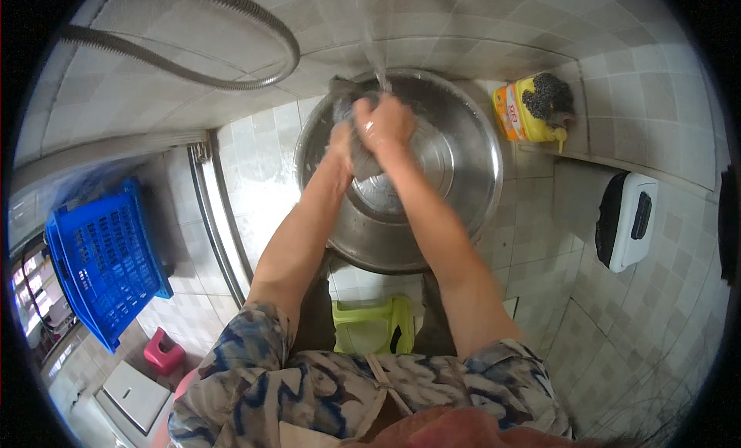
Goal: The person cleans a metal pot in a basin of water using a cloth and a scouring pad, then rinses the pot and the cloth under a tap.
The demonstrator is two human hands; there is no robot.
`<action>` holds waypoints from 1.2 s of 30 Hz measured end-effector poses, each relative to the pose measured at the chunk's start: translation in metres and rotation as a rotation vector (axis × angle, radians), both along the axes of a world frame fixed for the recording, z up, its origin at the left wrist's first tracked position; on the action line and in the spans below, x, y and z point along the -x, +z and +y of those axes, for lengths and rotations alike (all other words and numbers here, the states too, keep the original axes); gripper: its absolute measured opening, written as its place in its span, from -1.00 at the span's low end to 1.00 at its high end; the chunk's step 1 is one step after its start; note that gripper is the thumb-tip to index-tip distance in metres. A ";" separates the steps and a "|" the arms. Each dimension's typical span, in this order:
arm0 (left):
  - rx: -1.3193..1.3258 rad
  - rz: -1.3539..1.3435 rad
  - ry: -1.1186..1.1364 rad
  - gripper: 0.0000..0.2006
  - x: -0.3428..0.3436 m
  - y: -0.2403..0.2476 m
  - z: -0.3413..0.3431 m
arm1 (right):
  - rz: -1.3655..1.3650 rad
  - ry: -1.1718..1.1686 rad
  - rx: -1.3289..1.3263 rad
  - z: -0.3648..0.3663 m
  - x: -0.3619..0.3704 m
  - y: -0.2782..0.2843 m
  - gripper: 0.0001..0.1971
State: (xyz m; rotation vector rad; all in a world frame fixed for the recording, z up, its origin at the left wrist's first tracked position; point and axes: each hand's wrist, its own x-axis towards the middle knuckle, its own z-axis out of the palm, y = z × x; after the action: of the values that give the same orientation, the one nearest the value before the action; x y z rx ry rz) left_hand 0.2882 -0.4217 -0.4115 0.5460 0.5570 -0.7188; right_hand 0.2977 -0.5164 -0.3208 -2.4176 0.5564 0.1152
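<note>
A wide steel basin (480, 166) stands on the tiled floor in front of me. Over its far left part, a wet grey cloth (366, 161) is bunched between my two hands. My left hand (342, 141) is closed on the cloth's left side, its fingers mostly hidden behind the fabric. My right hand (388, 125) is curled over the cloth from the right, with wet knuckles. From above, a stream of water (377, 56) falls beside the right hand and the cloth.
A ribbed metal hose (262, 81) loops at the upper left. Along the right wall sit a yellow package (515, 112), a dark scrubber (548, 98) and a white-and-black wall-side object (639, 223). A green stool (363, 328) is near me; a blue crate (108, 263) and pink stool (164, 352) are left.
</note>
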 end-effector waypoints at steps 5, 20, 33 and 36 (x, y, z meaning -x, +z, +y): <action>-0.324 -0.081 -0.076 -0.63 -0.007 0.073 0.007 | 0.014 0.038 0.025 -0.040 -0.004 -0.049 -0.61; -0.326 -0.373 -0.094 -0.45 -0.021 0.063 0.023 | 0.160 0.291 -1.070 -0.068 0.024 -0.081 -0.75; -0.084 -0.044 -0.111 -0.54 -0.004 0.008 0.007 | -0.111 -0.224 -0.783 -0.004 0.015 -0.057 -0.68; 0.377 -0.129 -0.032 -0.45 -0.003 -0.005 0.048 | -0.178 0.036 -0.802 0.037 0.045 0.006 -0.64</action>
State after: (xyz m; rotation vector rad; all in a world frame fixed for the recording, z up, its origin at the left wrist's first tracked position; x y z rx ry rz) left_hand 0.2908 -0.3732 -0.4164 0.2481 0.2823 -0.7903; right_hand 0.2525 -0.4791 -0.3147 -1.6345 0.3001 0.1098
